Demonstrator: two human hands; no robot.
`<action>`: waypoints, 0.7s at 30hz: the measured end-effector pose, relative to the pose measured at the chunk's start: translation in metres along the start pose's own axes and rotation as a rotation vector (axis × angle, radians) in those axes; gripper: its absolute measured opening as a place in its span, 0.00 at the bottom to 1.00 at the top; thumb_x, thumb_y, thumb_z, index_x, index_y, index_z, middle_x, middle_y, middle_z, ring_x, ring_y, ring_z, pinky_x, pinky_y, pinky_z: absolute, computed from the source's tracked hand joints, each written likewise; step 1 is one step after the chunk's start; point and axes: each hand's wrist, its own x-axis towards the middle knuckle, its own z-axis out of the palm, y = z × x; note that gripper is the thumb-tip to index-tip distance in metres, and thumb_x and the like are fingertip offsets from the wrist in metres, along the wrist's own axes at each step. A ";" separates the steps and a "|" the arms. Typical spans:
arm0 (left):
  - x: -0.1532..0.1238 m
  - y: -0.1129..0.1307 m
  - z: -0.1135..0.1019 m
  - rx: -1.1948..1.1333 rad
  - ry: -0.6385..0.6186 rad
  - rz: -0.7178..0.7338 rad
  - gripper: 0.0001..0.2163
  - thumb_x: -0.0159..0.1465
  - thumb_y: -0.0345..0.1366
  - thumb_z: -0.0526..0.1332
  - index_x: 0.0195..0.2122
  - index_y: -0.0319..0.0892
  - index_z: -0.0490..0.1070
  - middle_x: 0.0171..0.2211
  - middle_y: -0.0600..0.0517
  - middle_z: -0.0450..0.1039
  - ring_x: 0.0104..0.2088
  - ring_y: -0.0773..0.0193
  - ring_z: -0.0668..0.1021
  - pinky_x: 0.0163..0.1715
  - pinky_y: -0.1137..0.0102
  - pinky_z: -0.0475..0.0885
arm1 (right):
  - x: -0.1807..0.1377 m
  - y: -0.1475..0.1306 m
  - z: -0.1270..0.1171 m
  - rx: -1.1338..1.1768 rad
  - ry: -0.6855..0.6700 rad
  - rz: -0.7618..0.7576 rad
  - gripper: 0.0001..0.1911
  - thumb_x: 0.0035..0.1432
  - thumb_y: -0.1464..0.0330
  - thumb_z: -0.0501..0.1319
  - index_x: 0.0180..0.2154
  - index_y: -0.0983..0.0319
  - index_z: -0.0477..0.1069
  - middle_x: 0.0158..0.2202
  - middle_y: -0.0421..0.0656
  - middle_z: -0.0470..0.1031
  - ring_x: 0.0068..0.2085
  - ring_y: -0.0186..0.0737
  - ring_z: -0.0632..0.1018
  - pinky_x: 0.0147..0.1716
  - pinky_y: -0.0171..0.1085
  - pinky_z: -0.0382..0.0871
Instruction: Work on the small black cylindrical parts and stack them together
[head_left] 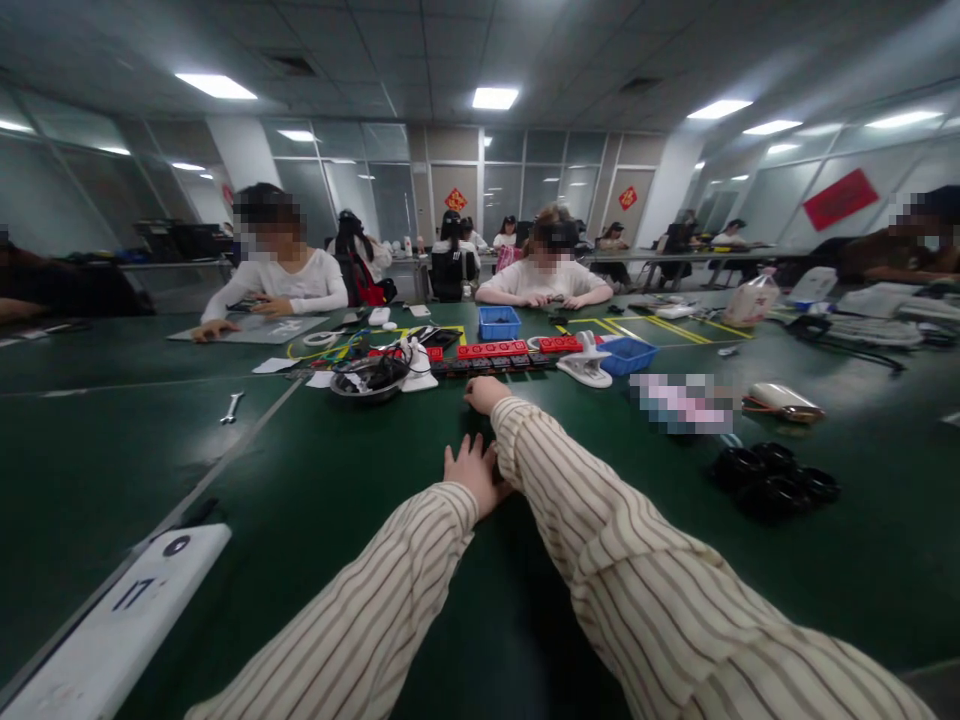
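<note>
My left hand (474, 474) rests on the green tabletop with its fingers spread, just below my other wrist. Reaching farther forward, my right hand (487, 395) has its fingers curled down; whatever they hold, if anything, is hidden. Right beyond its fingertips runs a row of black pieces (491, 363), with a red strip (492, 349) behind it. To the left of that hand sit a white clip-like stand (418, 368) and a round bowl of black cables (369, 376). Another white clip-like stand (586, 364) is to the right.
Blue baskets (499, 322) (628, 354) stand beyond the row. A wrench (232, 408) lies left, above a long white device (124, 625). Black round parts (776, 480) and a glossy pale object (784, 402) are on the right. Two people sit across the table.
</note>
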 end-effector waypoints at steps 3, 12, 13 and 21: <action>0.002 0.001 -0.001 -0.016 0.056 -0.010 0.31 0.60 0.53 0.53 0.58 0.38 0.54 0.60 0.40 0.50 0.60 0.46 0.52 0.55 0.46 0.49 | -0.035 0.043 0.002 -0.008 0.125 0.042 0.13 0.61 0.65 0.54 0.46 0.64 0.64 0.46 0.46 0.67 0.43 0.39 0.72 0.42 0.43 0.68; -0.005 0.022 -0.005 -0.060 0.153 0.147 0.24 0.57 0.46 0.57 0.51 0.39 0.64 0.54 0.43 0.63 0.56 0.51 0.62 0.57 0.48 0.43 | -0.157 0.060 0.025 -0.019 0.265 -0.261 0.12 0.60 0.66 0.53 0.44 0.62 0.66 0.38 0.44 0.70 0.40 0.37 0.70 0.40 0.35 0.62; -0.009 0.025 -0.005 -0.074 0.146 0.197 0.19 0.55 0.43 0.59 0.47 0.41 0.67 0.50 0.46 0.67 0.53 0.53 0.65 0.57 0.50 0.45 | -0.168 0.058 0.025 -0.021 0.262 -0.296 0.12 0.59 0.65 0.53 0.44 0.62 0.67 0.37 0.43 0.70 0.39 0.37 0.69 0.40 0.34 0.61; -0.019 0.028 -0.001 -0.320 0.123 0.367 0.04 0.50 0.33 0.61 0.27 0.40 0.70 0.32 0.49 0.70 0.36 0.58 0.71 0.40 0.64 0.65 | -0.197 0.050 0.020 -0.043 0.286 -0.344 0.12 0.55 0.63 0.54 0.38 0.63 0.68 0.30 0.43 0.70 0.34 0.40 0.67 0.32 0.37 0.57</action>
